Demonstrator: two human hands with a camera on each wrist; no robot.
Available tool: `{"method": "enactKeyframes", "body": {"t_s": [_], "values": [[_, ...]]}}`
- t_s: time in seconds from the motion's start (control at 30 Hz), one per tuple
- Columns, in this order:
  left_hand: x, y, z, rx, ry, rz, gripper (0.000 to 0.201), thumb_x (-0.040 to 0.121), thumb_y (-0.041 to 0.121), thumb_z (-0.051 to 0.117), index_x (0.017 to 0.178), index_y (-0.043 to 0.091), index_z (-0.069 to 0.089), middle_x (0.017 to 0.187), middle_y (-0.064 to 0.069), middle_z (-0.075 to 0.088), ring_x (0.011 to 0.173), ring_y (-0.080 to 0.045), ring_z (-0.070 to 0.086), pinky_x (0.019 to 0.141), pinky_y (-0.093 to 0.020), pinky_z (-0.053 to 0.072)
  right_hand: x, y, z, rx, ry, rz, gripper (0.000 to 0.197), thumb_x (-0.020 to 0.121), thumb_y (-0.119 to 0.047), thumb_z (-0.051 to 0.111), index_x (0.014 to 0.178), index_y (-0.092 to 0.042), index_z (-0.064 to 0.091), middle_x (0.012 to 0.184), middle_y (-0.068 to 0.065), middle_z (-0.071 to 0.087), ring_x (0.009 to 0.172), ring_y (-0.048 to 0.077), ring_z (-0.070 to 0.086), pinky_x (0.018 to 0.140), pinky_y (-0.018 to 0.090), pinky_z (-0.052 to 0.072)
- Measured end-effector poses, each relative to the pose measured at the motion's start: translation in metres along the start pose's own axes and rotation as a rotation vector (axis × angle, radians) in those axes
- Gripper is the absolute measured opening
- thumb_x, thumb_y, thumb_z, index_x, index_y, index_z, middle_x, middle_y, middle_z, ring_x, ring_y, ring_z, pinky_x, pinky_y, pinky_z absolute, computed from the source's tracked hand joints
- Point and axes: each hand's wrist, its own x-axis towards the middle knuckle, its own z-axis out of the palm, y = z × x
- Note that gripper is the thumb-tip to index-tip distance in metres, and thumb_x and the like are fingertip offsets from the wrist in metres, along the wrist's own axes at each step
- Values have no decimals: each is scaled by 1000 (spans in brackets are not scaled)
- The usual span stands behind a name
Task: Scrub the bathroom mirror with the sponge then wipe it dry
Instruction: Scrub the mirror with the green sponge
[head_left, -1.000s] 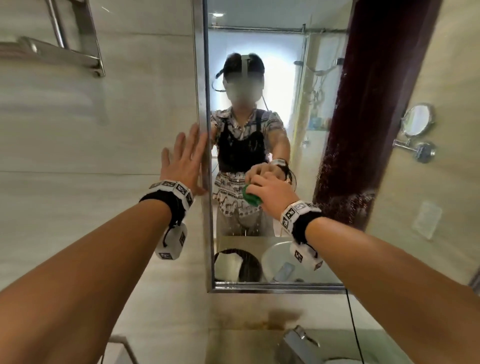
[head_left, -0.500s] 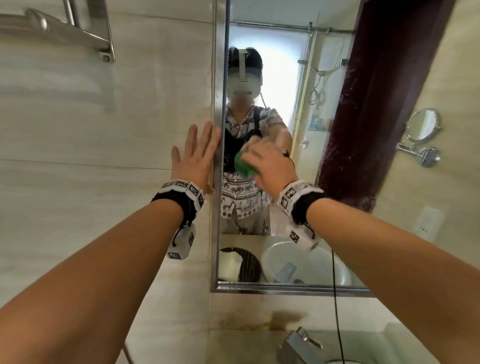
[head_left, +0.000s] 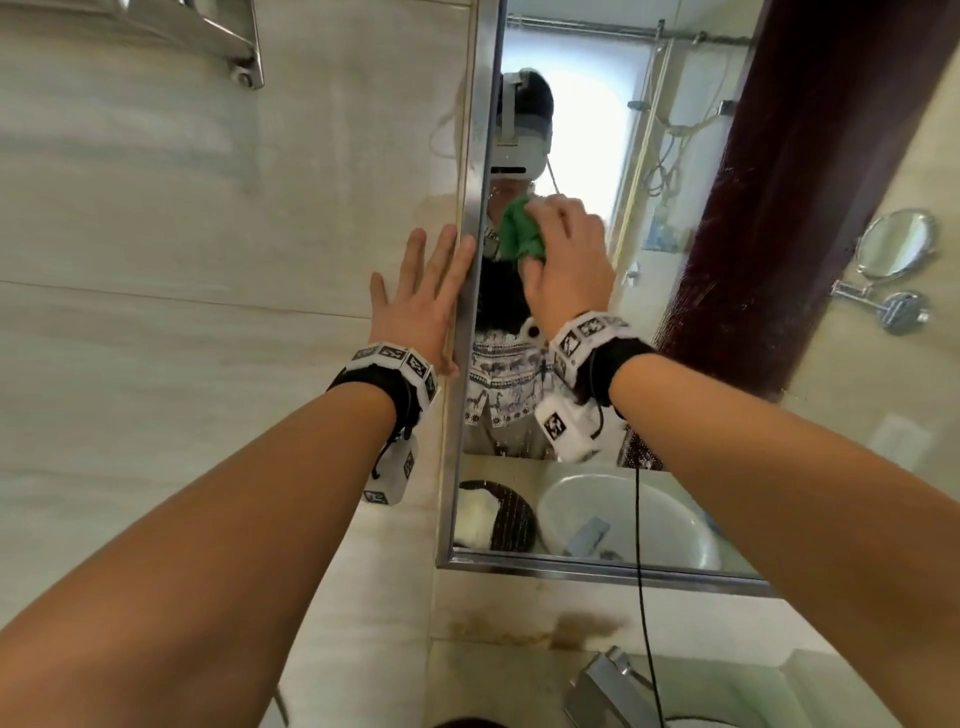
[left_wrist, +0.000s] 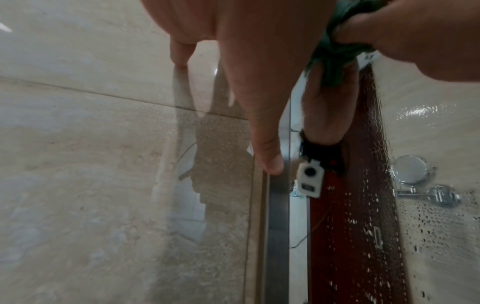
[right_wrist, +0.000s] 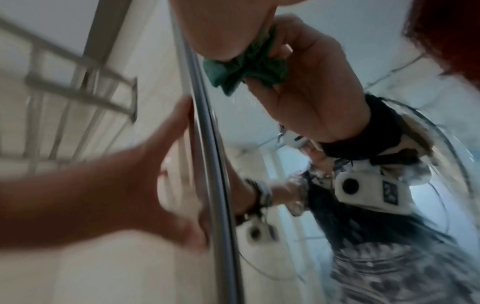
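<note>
The wall mirror (head_left: 841, 415) has a metal frame (head_left: 470, 364), and water drops cover its glass (left_wrist: 428, 226). My right hand (head_left: 566, 260) grips a crumpled green sponge (head_left: 519, 234) and presses it to the glass close to the left frame, at about the height of my reflected chin. The sponge (right_wrist: 246, 67) bulges out under my fingers in the right wrist view, with its reflection touching it. My left hand (head_left: 421, 301) lies flat on the beige wall tile beside the frame, fingers straight. One fingertip (left_wrist: 270, 164) touches the frame edge.
A metal towel rack (head_left: 208, 31) is fixed to the wall at upper left. Below the mirror are a chrome faucet (head_left: 608, 686) and the basin rim. A black cable (head_left: 641, 571) hangs from my right wrist. A round shaving mirror (head_left: 893, 249) shows in reflection.
My right hand has slid the sponge up the glass and leftward toward the frame. My left hand has stayed flat on the wall.
</note>
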Motion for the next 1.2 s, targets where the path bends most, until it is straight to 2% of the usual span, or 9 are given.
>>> {"method": "enactKeyframes", "body": {"t_s": [0.07, 0.23, 0.3, 0.37, 0.47, 0.6, 0.8, 0.97, 1.2], "values": [[0, 1, 0, 11, -1, -3, 157, 53, 48, 92, 150, 25, -30, 160, 2, -31, 148, -30, -23, 112, -69, 21, -22, -4, 9, 5, -86, -167, 46, 79, -14, 65, 125, -16, 59, 128, 4, 55, 117, 27, 50, 101, 49, 42], [0, 3, 3, 22, 1, -21, 156, 55, 47, 92, 150, 25, -30, 160, 1, -32, 148, -30, -24, 113, -68, 20, -70, 6, 17, -17, -194, -286, 48, 73, -18, 67, 120, -12, 61, 119, 6, 60, 103, 25, 52, 88, 38, 48], [-1, 4, 3, 10, 1, -29, 155, 56, 45, 91, 150, 26, -30, 160, 2, -31, 148, -30, -23, 113, -68, 20, -73, 17, 24, -41, -305, -538, 43, 73, -22, 64, 115, -13, 63, 114, 7, 61, 101, 24, 51, 91, 36, 43], [-2, 5, 4, -13, 2, -39, 154, 57, 44, 91, 150, 27, -30, 160, 2, -30, 149, -30, -23, 113, -68, 20, -82, 30, 40, 48, -458, -741, 38, 70, -15, 71, 108, -16, 65, 108, 7, 61, 96, 30, 56, 85, 42, 49], [-6, 7, 7, -33, 1, -49, 151, 59, 43, 91, 150, 27, -30, 160, 3, -30, 149, -30, -21, 114, -66, 21, -124, 39, 33, -171, -646, -568, 35, 73, -13, 76, 106, -21, 68, 110, 0, 60, 98, 24, 56, 72, 37, 55], [-13, 10, 14, -26, 16, -79, 147, 63, 39, 90, 151, 28, -28, 161, 2, -27, 150, -32, -17, 113, -63, 27, -151, 45, 13, -221, -882, -408, 32, 86, -15, 64, 116, -26, 64, 118, -3, 56, 108, 22, 50, 73, 38, 55], [-37, 28, 23, -129, 38, -120, 110, 82, 15, 74, 156, 26, -7, 164, -2, 2, 147, -34, 14, 103, -61, 41, -140, 64, -41, -181, -764, -207, 34, 88, -16, 65, 121, -25, 63, 111, -3, 57, 99, 20, 51, 67, 29, 44], [-63, 53, 1, -35, -49, -99, 82, 74, 34, 79, 141, 21, 34, 152, -8, 25, 137, -33, 27, 99, -54, 44, -135, 89, -103, -171, -710, -65, 38, 86, -7, 61, 118, -26, 64, 115, -4, 56, 108, 22, 51, 74, 39, 53], [-74, 135, -44, -38, -164, -17, 82, 82, 41, 74, 149, 23, 30, 153, -6, 29, 138, -32, 31, 102, -50, 41, -143, 128, -195, -169, -659, -10, 39, 84, -10, 60, 119, -26, 63, 115, -2, 56, 106, 24, 53, 78, 41, 54]]}}
